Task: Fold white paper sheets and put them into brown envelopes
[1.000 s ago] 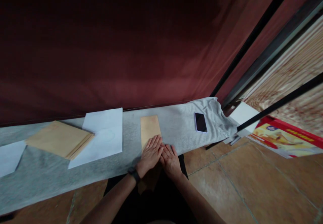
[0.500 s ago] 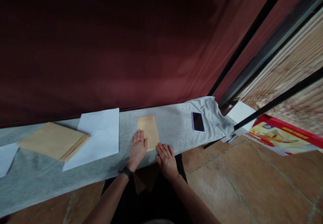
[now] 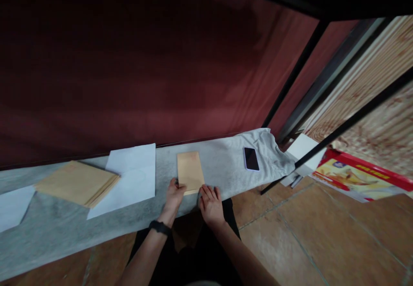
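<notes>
On the grey cloth (image 3: 222,161), a brown envelope (image 3: 189,168) lies at twelve o'clock. Hands apart: left hand (image 3: 174,196) curls at its seven-o'clock corner, pinch unclear; right hand (image 3: 211,205), flat-fingered at five o'clock, should steady it lightly.

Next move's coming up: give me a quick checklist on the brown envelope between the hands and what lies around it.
1. Brown envelope lying on the grey cloth: ok.
2. Left hand at its near left corner: ok; firmness of hold, cannot tell.
3. Right hand at its near right corner: ok.
4. Phone apart from the envelope: ok.
5. Envelope stack clear of the white paper: not ok, it overlaps.
6. Envelope's contents: cannot tell.
</notes>
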`<state>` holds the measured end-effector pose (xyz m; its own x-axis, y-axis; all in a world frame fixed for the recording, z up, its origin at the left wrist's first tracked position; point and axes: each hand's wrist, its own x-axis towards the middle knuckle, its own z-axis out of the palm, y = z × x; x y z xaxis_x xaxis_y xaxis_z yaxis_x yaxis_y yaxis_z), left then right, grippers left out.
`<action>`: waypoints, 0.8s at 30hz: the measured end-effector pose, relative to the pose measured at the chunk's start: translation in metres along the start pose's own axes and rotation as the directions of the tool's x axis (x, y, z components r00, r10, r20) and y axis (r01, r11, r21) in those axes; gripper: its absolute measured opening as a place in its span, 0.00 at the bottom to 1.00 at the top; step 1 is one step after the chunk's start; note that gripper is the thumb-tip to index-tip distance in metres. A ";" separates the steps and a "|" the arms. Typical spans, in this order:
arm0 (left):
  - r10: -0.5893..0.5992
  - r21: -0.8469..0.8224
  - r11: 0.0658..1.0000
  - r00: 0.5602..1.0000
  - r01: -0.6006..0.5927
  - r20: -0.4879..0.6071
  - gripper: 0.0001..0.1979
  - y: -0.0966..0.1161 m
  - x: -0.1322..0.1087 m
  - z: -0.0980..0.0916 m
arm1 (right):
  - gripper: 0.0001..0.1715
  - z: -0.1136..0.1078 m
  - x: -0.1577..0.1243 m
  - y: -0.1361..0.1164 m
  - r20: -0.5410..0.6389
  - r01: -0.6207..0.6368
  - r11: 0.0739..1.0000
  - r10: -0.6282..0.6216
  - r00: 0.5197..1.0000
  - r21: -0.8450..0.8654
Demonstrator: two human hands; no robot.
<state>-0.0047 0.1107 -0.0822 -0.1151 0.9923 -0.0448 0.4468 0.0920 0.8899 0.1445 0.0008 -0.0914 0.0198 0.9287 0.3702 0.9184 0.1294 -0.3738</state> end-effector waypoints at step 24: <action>-0.013 -0.038 0.999 0.979 0.021 0.204 0.38 0.024 -0.024 -0.006 | 0.30 0.000 0.037 -0.026 0.528 -0.557 -0.047 0.391 0.754 0.829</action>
<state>0.0032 0.0882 -0.0573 0.0622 0.9871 -0.1476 0.4105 0.1095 0.9053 0.1208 0.0316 -0.0681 0.1654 0.9341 -0.3164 -0.3820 -0.2351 -0.8938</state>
